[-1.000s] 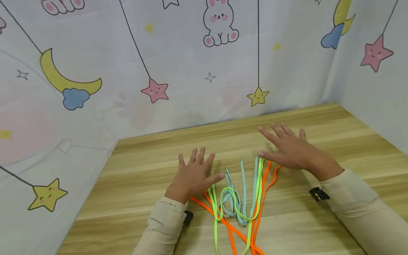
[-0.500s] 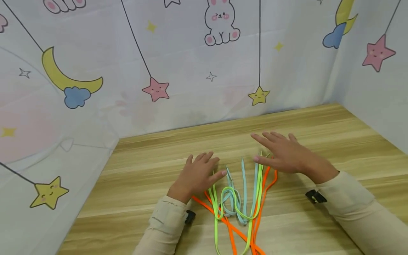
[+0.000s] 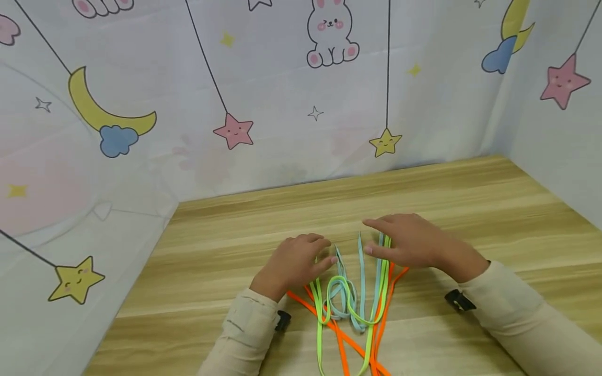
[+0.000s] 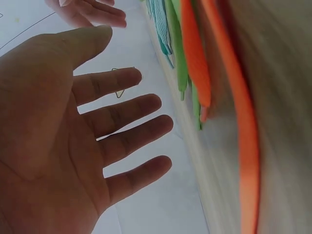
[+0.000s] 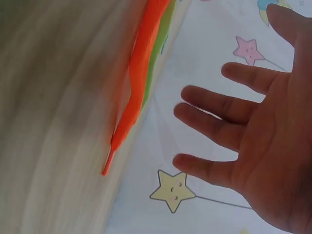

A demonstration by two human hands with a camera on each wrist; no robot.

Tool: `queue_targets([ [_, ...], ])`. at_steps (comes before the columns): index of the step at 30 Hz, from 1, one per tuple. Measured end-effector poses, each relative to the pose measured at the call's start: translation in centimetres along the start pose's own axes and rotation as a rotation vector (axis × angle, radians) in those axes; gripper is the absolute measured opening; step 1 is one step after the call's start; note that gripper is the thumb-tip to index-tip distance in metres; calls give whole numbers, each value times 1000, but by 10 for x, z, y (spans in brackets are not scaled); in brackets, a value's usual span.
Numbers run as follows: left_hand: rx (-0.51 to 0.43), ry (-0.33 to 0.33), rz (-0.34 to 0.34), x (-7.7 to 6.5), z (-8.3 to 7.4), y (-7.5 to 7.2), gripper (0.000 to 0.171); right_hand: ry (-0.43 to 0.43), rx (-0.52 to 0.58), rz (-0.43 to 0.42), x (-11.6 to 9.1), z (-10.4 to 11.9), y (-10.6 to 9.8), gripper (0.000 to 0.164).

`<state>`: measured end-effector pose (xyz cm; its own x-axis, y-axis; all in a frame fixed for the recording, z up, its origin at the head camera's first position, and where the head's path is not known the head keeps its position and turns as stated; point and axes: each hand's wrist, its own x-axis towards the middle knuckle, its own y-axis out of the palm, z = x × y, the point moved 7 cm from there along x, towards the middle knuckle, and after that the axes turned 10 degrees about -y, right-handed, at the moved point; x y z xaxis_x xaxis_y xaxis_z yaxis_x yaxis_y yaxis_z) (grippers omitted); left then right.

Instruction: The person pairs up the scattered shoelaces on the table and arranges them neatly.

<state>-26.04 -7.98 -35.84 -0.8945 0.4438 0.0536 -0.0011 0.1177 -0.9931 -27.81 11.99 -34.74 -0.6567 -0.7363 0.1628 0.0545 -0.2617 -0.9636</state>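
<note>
Orange shoelaces (image 3: 357,347), lime green shoelaces (image 3: 319,339) and light blue shoelaces (image 3: 361,277) lie loosely tangled on the wooden table, some crossing each other. My left hand (image 3: 297,263) hovers over the far left ends of the laces, palm down, holding nothing. Over their far right ends is my right hand (image 3: 414,241), also holding nothing, its thumb overlapping a blue and a green lace. In the left wrist view, spread fingers (image 4: 139,139) stand apart from an orange lace (image 4: 248,146). The right wrist view shows an orange lace (image 5: 139,73) with a plastic tip, beside the hand's relaxed fingers (image 5: 214,170).
The wood-grain table (image 3: 226,230) reaches back to a white cloth backdrop (image 3: 277,78) printed with moons, stars and a rabbit. Cloth also closes off the left and right sides. A small black device (image 3: 461,300) sits at the right wrist, another (image 3: 282,320) at the left.
Both hands have moved closer together, the right one also coming nearer the body. Their fingers, spread wide before, are now more bent and closer together. The laces lie as before.
</note>
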Motion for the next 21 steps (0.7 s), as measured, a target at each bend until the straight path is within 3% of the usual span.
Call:
queue_targets([
  [7,-46,43,18,0,-5,0,40,-81,45,91,9,17,15,57],
  [13,-45,80,6,2,-9,0,37,-128,23,93,9,31,17,37],
  [21,-31,105,6,0,-12,2,34,-172,4,114,7,39,22,28],
])
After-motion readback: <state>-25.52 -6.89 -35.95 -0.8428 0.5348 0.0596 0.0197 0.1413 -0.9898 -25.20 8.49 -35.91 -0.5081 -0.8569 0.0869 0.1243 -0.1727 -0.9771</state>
